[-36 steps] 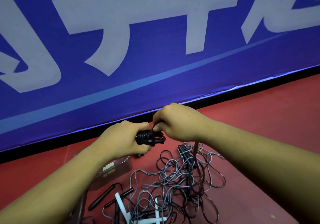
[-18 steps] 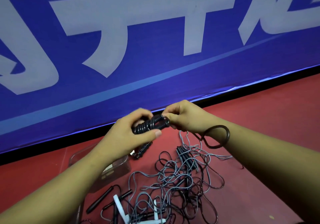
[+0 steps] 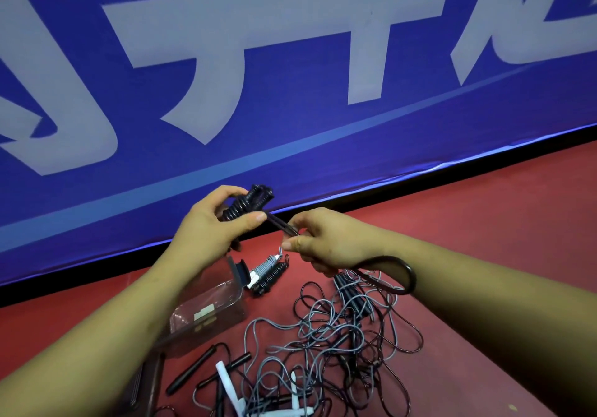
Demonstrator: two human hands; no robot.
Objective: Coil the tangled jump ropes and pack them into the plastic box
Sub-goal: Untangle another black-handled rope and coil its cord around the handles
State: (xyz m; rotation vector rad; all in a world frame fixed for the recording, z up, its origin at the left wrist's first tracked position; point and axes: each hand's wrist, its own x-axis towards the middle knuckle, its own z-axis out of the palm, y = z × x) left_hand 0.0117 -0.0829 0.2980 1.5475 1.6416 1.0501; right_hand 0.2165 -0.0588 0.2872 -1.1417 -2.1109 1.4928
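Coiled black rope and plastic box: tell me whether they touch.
Apart. Head view: the left hand holds the coiled black rope raised, clear above the plastic box.

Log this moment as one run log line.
left grip: holds coiled black rope | right grip: pinches its tail | tangle: floor, beside plastic box | step: coiling

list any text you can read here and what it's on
"开": probably, top edge cropped; large white character on the blue banner.
Characters to its left and right on the banner: cut off by the frame, unreadable.
White labels in the box: too small to read.
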